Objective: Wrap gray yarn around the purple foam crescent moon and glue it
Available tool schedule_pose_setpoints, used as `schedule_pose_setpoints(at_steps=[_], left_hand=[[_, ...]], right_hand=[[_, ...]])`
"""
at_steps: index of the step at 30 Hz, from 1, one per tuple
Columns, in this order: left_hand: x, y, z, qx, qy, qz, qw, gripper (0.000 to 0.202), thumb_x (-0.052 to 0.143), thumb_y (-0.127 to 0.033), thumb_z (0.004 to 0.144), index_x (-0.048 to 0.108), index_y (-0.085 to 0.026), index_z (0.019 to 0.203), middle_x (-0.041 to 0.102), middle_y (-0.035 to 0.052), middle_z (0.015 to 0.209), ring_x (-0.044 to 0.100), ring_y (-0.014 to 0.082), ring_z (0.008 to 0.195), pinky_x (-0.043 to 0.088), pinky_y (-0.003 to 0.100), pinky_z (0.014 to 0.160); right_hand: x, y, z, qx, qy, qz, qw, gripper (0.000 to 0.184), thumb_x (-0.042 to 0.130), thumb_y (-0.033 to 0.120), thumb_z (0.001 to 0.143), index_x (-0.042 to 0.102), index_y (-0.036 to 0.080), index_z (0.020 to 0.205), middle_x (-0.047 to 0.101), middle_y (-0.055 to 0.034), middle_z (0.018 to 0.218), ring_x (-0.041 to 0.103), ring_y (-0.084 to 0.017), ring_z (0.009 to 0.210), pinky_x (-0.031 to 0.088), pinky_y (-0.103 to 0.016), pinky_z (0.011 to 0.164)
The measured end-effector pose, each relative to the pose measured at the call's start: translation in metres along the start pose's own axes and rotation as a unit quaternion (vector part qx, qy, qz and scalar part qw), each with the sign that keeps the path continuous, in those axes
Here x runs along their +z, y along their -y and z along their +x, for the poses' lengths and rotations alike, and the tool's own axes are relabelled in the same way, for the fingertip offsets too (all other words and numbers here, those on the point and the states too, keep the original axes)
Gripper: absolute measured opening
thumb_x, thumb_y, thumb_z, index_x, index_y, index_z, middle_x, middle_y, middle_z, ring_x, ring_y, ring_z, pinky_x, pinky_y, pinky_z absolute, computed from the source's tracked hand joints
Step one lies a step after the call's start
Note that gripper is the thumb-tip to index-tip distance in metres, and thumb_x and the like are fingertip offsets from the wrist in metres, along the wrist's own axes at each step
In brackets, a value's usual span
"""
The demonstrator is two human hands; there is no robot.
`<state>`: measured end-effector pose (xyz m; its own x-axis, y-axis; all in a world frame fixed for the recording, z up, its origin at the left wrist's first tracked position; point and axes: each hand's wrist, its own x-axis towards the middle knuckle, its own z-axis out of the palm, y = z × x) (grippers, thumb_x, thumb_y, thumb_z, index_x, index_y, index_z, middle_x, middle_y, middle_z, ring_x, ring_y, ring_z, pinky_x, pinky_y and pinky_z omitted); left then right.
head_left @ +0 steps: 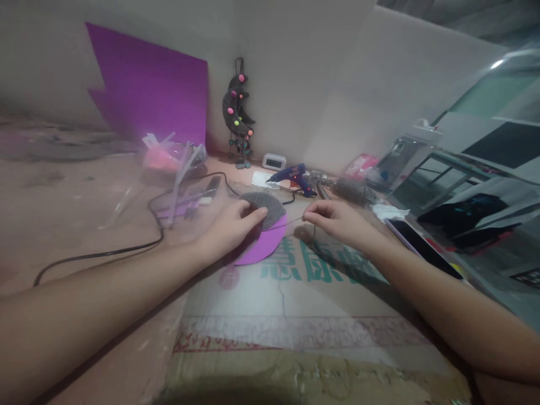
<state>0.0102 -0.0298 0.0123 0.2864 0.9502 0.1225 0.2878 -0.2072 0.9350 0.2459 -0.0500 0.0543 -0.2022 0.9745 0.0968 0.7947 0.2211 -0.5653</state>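
A purple crescent-shaped card [265, 243] is partly covered with grey yarn [270, 205] laid over its upper part. My left hand [238, 225] grips it at the left, thumb pressed on the yarn and the other fingers hidden. My right hand [333, 219] is closed in a pinch to the right of the card. From its fingertips a thin strand of the yarn runs left to the card, and a loose length hangs below. A blue glue gun [295, 177] with a small red light lies just behind.
A decorated crescent hanging [238, 107] is on the wall beside a purple sheet [164, 90]. A white digital clock [274, 162] stands behind the glue gun. Glue sticks [179, 180] and a black cord [105, 253] lie left; a dark-screened device [424, 247] lies right.
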Motion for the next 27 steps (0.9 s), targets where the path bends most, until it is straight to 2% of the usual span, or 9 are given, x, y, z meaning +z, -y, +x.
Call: schedule_pose_setpoints(at_steps=[9,11,14,16,19,20,22,25,27], left_hand=[[0.001,0.007,0.001,0.014,0.04,0.008,0.999,0.035,0.056,-0.049,0.083,0.054,-0.018,0.069,0.054,-0.0009,0.06,0.049,0.0127,0.052,0.036,0.024,0.047],[0.001,0.006,0.001,0.012,0.04,-0.003,0.999,0.034,0.057,-0.049,0.081,0.055,-0.018,0.069,0.054,-0.001,0.059,0.048,0.0128,0.052,0.035,0.024,0.047],[0.001,0.005,0.001,0.016,0.038,-0.008,0.999,0.033,0.058,-0.047,0.081,0.055,-0.018,0.067,0.054,-0.0009,0.057,0.047,0.0125,0.05,0.035,0.024,0.046],[0.001,0.005,0.001,0.022,0.04,0.001,0.999,0.033,0.057,-0.046,0.082,0.056,-0.018,0.066,0.054,-0.0005,0.057,0.047,0.0124,0.05,0.035,0.024,0.046],[0.001,0.005,0.001,0.028,0.041,0.014,0.999,0.034,0.056,-0.047,0.083,0.056,-0.018,0.065,0.054,-0.0002,0.058,0.047,0.0127,0.051,0.036,0.025,0.048],[0.001,0.005,0.002,0.028,0.041,0.014,0.999,0.034,0.055,-0.048,0.083,0.056,-0.018,0.065,0.054,-0.0003,0.058,0.048,0.0129,0.051,0.036,0.025,0.048],[0.001,0.005,0.002,0.026,0.039,0.007,0.999,0.034,0.056,-0.046,0.083,0.055,-0.018,0.064,0.053,-0.0004,0.057,0.047,0.0127,0.051,0.035,0.025,0.048],[0.001,0.005,0.003,0.016,0.036,-0.003,0.999,0.033,0.057,-0.045,0.082,0.054,-0.018,0.063,0.052,-0.001,0.055,0.045,0.0116,0.048,0.033,0.025,0.045],[0.001,0.006,0.003,0.013,0.039,-0.008,0.999,0.034,0.058,-0.046,0.082,0.054,-0.018,0.063,0.052,-0.0014,0.055,0.044,0.0112,0.047,0.033,0.024,0.045]], right_hand=[[0.018,-0.006,-0.001,-0.026,-0.085,0.029,0.996,0.02,0.055,0.036,0.086,0.064,0.018,0.084,0.067,-0.0035,0.086,0.059,-0.017,0.078,0.045,-0.029,0.071],[0.019,-0.008,-0.002,-0.019,-0.066,0.051,0.996,0.02,0.056,0.036,0.086,0.065,0.018,0.09,0.066,-0.003,0.08,0.059,-0.016,0.073,0.046,-0.029,0.067],[0.021,-0.004,-0.007,0.019,0.007,0.118,0.993,0.033,0.058,0.04,0.086,0.06,0.02,0.113,0.064,-0.0022,0.076,0.057,-0.014,0.06,0.045,-0.027,0.054],[0.022,0.004,-0.012,0.036,0.044,0.193,0.98,0.043,0.059,0.04,0.085,0.053,0.023,0.125,0.066,-0.0054,0.095,0.055,-0.01,0.053,0.044,-0.026,0.048],[0.026,0.017,-0.019,0.046,0.083,0.309,0.946,0.05,0.059,0.038,0.085,0.043,0.026,0.131,0.057,-0.0097,0.123,0.055,-0.008,0.051,0.046,-0.027,0.044],[0.027,0.019,-0.02,0.048,0.093,0.33,0.938,0.052,0.06,0.037,0.085,0.041,0.026,0.132,0.057,-0.0094,0.123,0.057,-0.008,0.053,0.048,-0.028,0.046],[0.029,0.021,-0.019,0.043,0.104,0.342,0.933,0.053,0.061,0.034,0.084,0.04,0.024,0.132,0.062,-0.0059,0.106,0.059,-0.011,0.06,0.051,-0.029,0.055],[0.027,0.015,-0.015,0.007,0.083,0.263,0.961,0.045,0.062,0.033,0.083,0.048,0.02,0.124,0.058,0.0018,0.074,0.056,-0.012,0.063,0.047,-0.027,0.059],[0.023,0.009,-0.012,-0.018,0.049,0.168,0.984,0.033,0.062,0.035,0.083,0.057,0.019,0.112,0.056,0.0019,0.07,0.053,-0.012,0.063,0.042,-0.026,0.057]])
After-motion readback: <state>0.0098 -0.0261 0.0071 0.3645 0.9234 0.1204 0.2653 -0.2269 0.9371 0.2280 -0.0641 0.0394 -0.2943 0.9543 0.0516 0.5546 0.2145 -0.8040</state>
